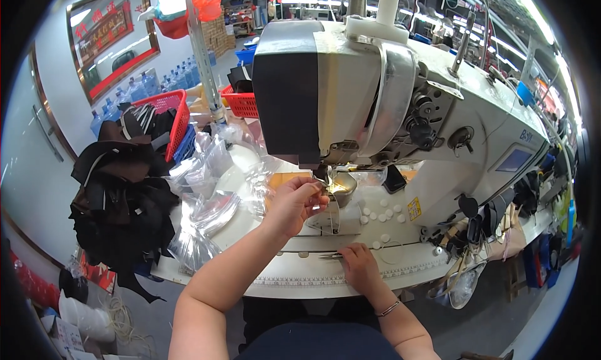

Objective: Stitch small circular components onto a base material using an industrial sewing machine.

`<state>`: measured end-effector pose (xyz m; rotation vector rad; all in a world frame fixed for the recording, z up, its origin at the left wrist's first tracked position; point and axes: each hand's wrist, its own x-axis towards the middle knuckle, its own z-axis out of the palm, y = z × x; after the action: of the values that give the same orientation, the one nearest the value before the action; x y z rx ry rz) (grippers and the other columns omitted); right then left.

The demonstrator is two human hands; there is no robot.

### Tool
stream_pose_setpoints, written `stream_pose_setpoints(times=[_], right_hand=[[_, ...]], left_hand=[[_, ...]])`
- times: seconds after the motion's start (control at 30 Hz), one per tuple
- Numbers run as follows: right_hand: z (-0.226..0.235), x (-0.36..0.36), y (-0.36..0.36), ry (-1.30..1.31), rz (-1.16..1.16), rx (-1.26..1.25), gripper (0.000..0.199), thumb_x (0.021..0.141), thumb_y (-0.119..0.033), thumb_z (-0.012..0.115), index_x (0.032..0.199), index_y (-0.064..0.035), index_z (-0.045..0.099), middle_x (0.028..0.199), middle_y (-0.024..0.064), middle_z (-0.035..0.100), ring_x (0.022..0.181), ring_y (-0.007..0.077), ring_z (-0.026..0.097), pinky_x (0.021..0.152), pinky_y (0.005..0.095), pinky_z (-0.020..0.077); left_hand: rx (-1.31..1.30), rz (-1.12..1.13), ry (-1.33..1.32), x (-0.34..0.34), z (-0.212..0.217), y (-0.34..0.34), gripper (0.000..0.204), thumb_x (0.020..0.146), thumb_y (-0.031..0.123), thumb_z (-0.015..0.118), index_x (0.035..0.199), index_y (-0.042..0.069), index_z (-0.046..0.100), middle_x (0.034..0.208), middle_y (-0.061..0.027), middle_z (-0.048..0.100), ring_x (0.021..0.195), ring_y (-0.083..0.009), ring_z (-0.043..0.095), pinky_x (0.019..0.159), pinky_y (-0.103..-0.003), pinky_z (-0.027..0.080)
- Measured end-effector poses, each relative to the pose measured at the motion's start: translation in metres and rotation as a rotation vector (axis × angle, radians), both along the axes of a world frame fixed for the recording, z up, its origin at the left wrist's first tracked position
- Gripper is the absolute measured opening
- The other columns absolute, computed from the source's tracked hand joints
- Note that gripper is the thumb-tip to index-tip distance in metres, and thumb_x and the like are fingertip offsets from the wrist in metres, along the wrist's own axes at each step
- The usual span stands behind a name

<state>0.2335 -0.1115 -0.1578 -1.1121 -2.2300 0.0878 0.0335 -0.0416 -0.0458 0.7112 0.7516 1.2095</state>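
One pair of slim metal tweezers (330,256) flat on the white counter (294,285), pinched at the near end by closed right hand (360,266). Left hand (294,203) raised just above, fingertips closed at the needle of the single white-and-grey industrial sewing machine (388,103), pinched item too small to make out. About a dozen small white round discs (382,215) scattered just beyond; two red plastic baskets (172,113) farther left, partly cut off by dark fabric.

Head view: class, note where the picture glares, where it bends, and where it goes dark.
Head view: a small lamp glares at the needle beside the left hand; ceiling strip lights blow out at the top; the table edge and sewing machine bow with fisheye distortion; the corners are black.
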Motion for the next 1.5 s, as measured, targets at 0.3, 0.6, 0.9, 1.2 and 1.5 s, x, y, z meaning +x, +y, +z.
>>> stream_pose_setpoints(times=[0.3,0.6,0.9,1.2,1.5], right_hand=[[-0.003,0.0,0.002,0.041,-0.011,-0.037,0.026,0.066,0.002,0.058,0.091,-0.0036,0.056,0.088,0.0105,0.053,0.087,0.0284,0.051,0.077,0.0353,0.044],[-0.003,-0.001,0.001,0.065,-0.02,-0.044,0.024,0.066,0.002,0.057,0.09,-0.0039,0.057,0.086,0.0106,0.054,0.085,0.0287,0.052,0.076,0.0359,0.0442],[0.001,-0.004,-0.002,0.156,-0.133,-0.052,0.02,0.072,0.003,0.053,0.091,-0.0031,0.056,0.085,0.0125,0.053,0.08,0.0307,0.053,0.07,0.0365,0.0443],[0.002,0.008,-0.003,0.35,-0.106,-0.069,0.016,0.083,-0.006,0.051,0.099,-0.0033,0.055,0.083,0.012,0.047,0.075,0.0248,0.052,0.062,0.0296,0.044],[0.09,-0.092,0.007,0.434,0.267,0.119,0.035,0.073,-0.007,0.067,0.106,-0.0039,0.058,0.089,0.0098,0.047,0.07,0.0184,0.053,0.056,0.0248,0.0445]], left_hand=[[0.046,0.055,0.104,0.003,0.002,-0.003,0.016,0.082,0.01,0.056,0.094,0.002,0.049,0.082,-0.0067,0.056,0.068,-0.0148,0.06,0.06,-0.025,0.051],[0.031,-0.001,0.074,-0.001,0.002,0.0,0.016,0.081,0.011,0.057,0.094,0.004,0.049,0.083,-0.0063,0.057,0.068,-0.0148,0.061,0.059,-0.025,0.05],[0.009,-0.028,0.082,-0.006,-0.004,0.024,0.009,0.081,0.01,0.052,0.089,0.006,0.05,0.074,-0.005,0.056,0.06,-0.0143,0.058,0.055,-0.026,0.05],[0.114,0.436,0.005,-0.066,-0.001,0.034,0.015,0.084,0.007,0.051,0.096,0.002,0.043,0.082,-0.009,0.052,0.069,-0.0175,0.06,0.056,-0.023,0.051],[0.234,0.453,0.276,-0.083,0.001,-0.091,0.029,0.08,0.0,0.055,0.107,-0.003,0.047,0.089,-0.0083,0.053,0.071,-0.0145,0.059,0.055,-0.022,0.05]])
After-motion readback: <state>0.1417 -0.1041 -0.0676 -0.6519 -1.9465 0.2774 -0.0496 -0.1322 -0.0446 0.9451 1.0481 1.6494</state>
